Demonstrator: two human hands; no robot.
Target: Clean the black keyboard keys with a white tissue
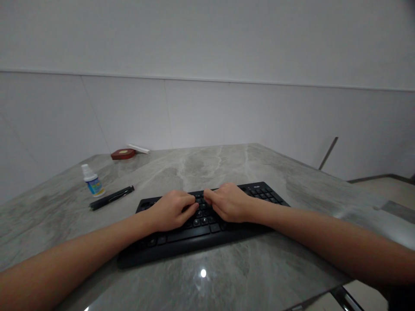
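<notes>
A black keyboard [191, 233] lies slightly askew on the grey marbled table, its far right corner pointing away from me. Over its left-middle keys is my left hand [173, 209], with thumb and fingers curled closely together. My right hand [228, 203] rests over the middle keys just beside it, its fingers bent inward and closed. The fingertips of both hands almost meet near the upper middle rows. Whatever the fingers may hold is too small or hidden to make out. My palms and forearms cover many of the keys.
Left of the keyboard stand a small white spray bottle [94, 183] with a blue label and, lying down, a slim black stick-like object [112, 198]. Farther back are a reddish-brown box [123, 153] and a flat white piece [139, 149] by the wall. The table [227, 268] drops off at right.
</notes>
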